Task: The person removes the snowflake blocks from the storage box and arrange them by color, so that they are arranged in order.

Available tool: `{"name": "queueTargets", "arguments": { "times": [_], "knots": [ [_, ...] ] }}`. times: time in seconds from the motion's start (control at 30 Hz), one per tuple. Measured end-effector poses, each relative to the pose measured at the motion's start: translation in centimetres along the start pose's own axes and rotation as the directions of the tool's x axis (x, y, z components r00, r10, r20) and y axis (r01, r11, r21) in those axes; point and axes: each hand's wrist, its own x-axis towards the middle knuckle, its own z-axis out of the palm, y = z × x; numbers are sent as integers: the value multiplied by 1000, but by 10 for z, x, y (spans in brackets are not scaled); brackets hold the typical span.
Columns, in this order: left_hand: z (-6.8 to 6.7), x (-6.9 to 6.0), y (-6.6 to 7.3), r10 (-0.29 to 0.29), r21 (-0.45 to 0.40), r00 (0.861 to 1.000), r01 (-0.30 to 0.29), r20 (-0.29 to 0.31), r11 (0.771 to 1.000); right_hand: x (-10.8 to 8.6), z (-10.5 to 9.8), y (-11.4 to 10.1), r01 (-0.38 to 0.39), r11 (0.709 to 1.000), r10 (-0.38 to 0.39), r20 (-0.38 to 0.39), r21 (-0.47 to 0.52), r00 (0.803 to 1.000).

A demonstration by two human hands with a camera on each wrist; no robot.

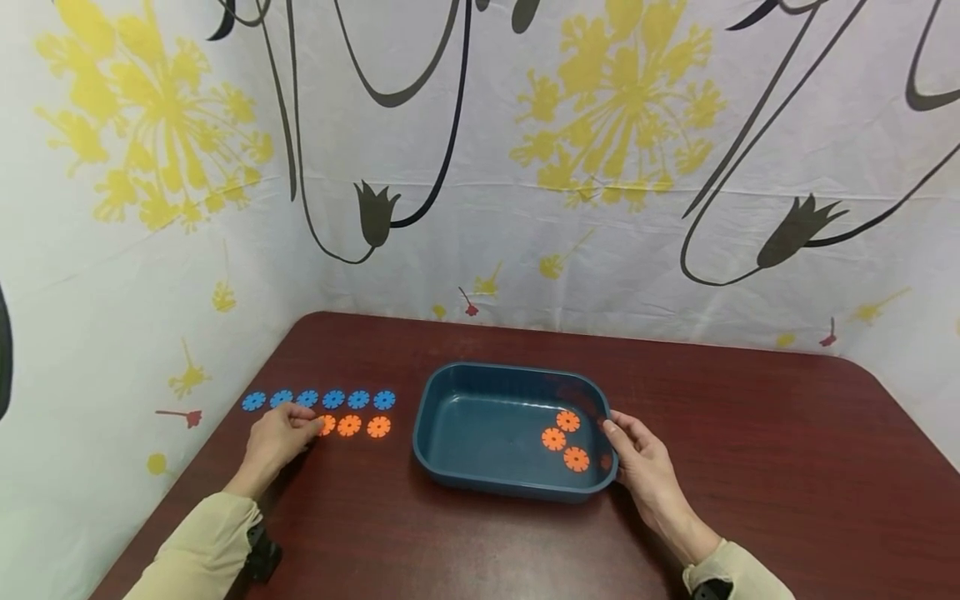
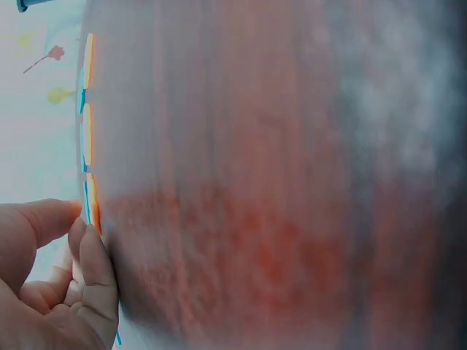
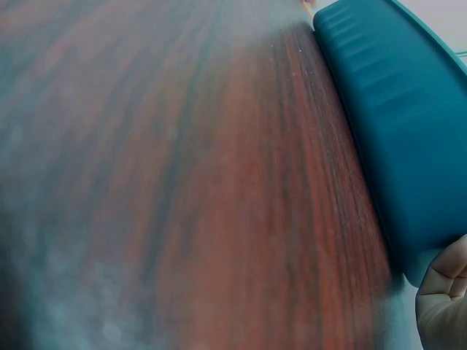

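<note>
In the head view my left hand (image 1: pixel 277 437) pinches an orange disc (image 1: pixel 327 426), the leftmost of three orange discs in a row on the table. The left wrist view shows the thumb and fingertips of that hand (image 2: pixel 62 270) at the edge of this disc (image 2: pixel 93 203). Just behind runs a row of several blue discs (image 1: pixel 333 399), partly hidden by the hand. A dark teal tray (image 1: pixel 480 483) holds three loose orange discs (image 1: pixel 553 439) on its right side. My right hand (image 1: pixel 652 475) grips the tray's right rim, thumb on top; the right wrist view shows it (image 3: pixel 445 299) at the tray's end (image 3: pixel 401 124).
The dark red-brown table (image 1: pixel 750 433) reaches back to a patterned cloth (image 1: pixel 480 217), which also hangs along the left side. Bare tabletop lies in front of the tray and to the right of my right hand.
</note>
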Motion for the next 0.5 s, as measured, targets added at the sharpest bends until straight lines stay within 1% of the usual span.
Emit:
{"name": "queueTargets", "arguments": {
  "times": [0.03,0.1,0.2,0.33,0.5],
  "knots": [
    [1,-1,0,-4,-23,1000,3,-2,1000,0,0,0,1,1000,-1,0,-2,1000],
    [2,-1,3,7,-57,1000,-7,-12,998,0,0,-1,1,1000,-1,2,-4,1000],
    [5,-2,13,33,-88,999,-36,-31,995,0,0,-1,2,1000,-2,2,-5,1000],
    [11,-4,36,83,-120,996,-87,-34,989,0,0,-1,1,1000,-1,-3,-7,1000],
    [20,-10,66,133,-188,991,-127,16,974,-1,0,-1,-4,1000,4,-9,-1,1000]
  ]
}}
